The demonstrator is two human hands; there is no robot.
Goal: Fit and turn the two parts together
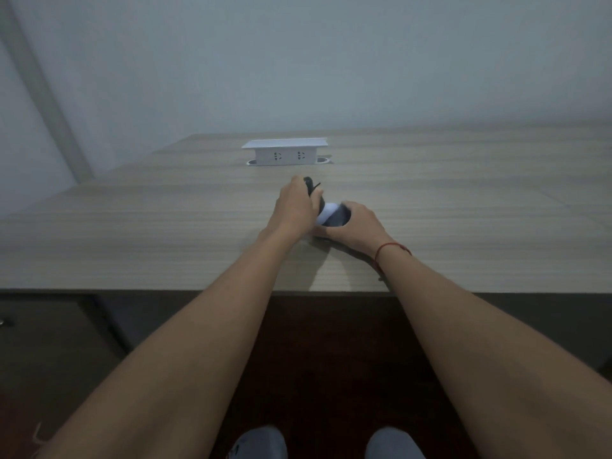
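Your dark object [332,215], partly white, lies mid-bench, its long axis slanting from far-left to near-right. Your left hand [296,205] grips its far dark end; your right hand [356,226] holds its near end. Beyond stands a white socket box [284,152], well apart. The wood-grain bench [132,233] meets a pale wall [298,61].

No legible text, label, brand, number or sign appears in the view. The white rectangular pop-up socket box [285,153] on the wood-grain laminate table [132,226] shows only two sets of dark plug slots on its front face; no lettering can be made out on it.
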